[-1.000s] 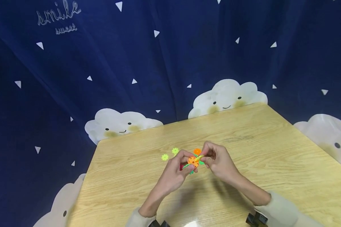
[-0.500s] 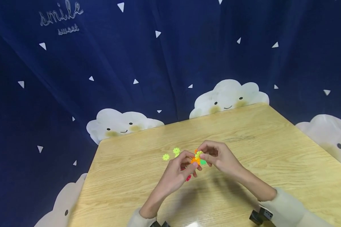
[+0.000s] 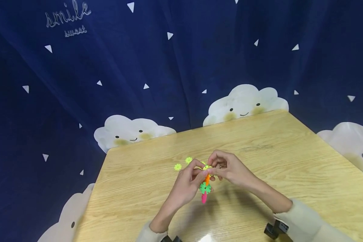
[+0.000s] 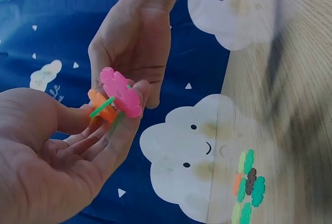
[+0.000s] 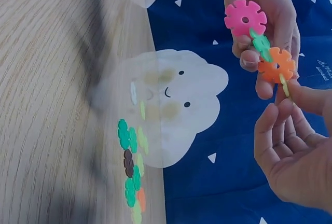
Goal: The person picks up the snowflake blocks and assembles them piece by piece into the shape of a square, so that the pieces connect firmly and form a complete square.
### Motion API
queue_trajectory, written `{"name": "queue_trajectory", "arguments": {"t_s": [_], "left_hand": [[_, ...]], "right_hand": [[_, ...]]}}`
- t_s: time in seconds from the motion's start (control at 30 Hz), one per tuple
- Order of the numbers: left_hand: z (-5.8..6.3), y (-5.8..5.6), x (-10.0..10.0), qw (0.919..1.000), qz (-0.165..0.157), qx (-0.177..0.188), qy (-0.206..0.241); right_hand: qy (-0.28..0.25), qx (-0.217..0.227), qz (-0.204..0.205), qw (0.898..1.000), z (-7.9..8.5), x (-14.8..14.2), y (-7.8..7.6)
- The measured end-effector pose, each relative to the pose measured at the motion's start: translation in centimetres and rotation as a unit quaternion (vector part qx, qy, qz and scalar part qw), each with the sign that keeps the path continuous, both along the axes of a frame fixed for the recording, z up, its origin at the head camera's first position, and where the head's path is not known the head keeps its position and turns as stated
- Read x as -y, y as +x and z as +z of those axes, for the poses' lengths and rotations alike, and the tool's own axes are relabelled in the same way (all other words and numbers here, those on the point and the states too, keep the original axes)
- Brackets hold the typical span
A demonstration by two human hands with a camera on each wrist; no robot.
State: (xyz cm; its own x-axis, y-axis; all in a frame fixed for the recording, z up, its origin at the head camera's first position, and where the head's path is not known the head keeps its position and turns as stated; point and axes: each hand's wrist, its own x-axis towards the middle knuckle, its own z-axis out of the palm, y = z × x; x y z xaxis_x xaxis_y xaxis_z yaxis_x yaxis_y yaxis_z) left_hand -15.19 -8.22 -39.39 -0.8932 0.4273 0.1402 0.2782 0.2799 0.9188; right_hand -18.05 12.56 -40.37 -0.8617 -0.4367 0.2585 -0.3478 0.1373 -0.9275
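Between my hands is a chain of slotted plastic snowflake discs: a pink disc (image 5: 245,18), a green disc (image 5: 261,45), an orange disc (image 5: 277,66) and a yellow disc (image 5: 285,86), each set at an angle to its neighbour. My left hand (image 3: 184,185) grips the chain near its orange part, thumb and fingers around it. The right hand (image 3: 234,169) pinches the yellow end disc between thumb and index finger. In the head view the chain hangs below the fingertips, pink disc lowest. Fingers partly hide the yellow-orange joint.
Loose discs lie on the wooden table (image 3: 139,201) behind the hands, among them a yellow-green disc (image 3: 177,167), a green disc (image 5: 123,134) and a dark brown disc (image 5: 128,163). A blue curtain (image 3: 181,60) with clouds hangs behind the table.
The chain has turned in my hands, so its green and pink discs now hang below the fingers. My right hand has moved slightly left, and the fingertips of both hands have come together.
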Motion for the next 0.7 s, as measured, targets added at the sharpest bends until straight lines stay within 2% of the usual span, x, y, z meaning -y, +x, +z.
{"name": "queue_trajectory", "arguments": {"t_s": [0.17,0.37,0.5,0.7], "left_hand": [[0.1,0.2,0.1,0.9997,0.004,0.019,0.013],[0.1,0.2,0.2,0.9996,0.02,0.016,0.011],[-0.1,0.2,0.2,0.9996,0.013,0.019,0.018],[0.1,0.2,0.2,0.9997,0.011,0.017,0.015]], "right_hand": [[-0.027,0.034,-0.008,0.999,-0.1,-0.3,-0.4],[-0.07,0.121,-0.03,0.99,-1.6,-1.4,-1.9],[-0.055,0.15,-0.04,0.986,-2.9,-1.9,-2.8],[-0.014,0.161,-0.06,0.985,-4.8,-2.4,-4.0]]}}
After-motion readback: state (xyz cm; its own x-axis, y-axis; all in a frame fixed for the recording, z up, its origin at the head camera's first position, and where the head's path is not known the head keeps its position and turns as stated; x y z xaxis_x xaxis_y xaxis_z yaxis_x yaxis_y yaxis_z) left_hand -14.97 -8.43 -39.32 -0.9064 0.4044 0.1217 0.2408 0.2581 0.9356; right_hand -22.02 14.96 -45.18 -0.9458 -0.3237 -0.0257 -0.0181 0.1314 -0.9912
